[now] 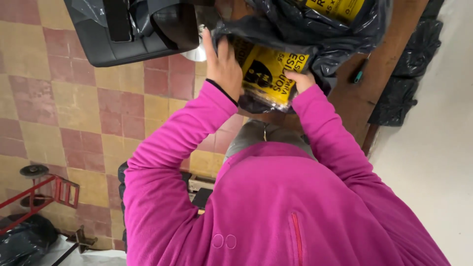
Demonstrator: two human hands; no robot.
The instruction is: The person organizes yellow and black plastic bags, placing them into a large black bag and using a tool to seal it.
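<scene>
My left hand [222,64] reaches forward in a pink sleeve, fingers stretched up along the edge of a large black plastic bag [295,29], holding its mouth. My right hand [298,80] grips the lower edge of a flat yellow-and-black pack [268,74] wrapped in clear film. The pack sits partly inside the black bag, between my two hands. A second yellow label [335,7] shows deeper in the bag at the top. My pink fleece jacket fills the lower half of the view.
A black hard case [123,34] stands on the red-and-yellow tiled floor [74,103] at upper left. A brown wooden surface [374,74] carries a teal-handled screwdriver [358,75]. Black bags [409,69] lie at right. A red hand truck [44,194] is at lower left.
</scene>
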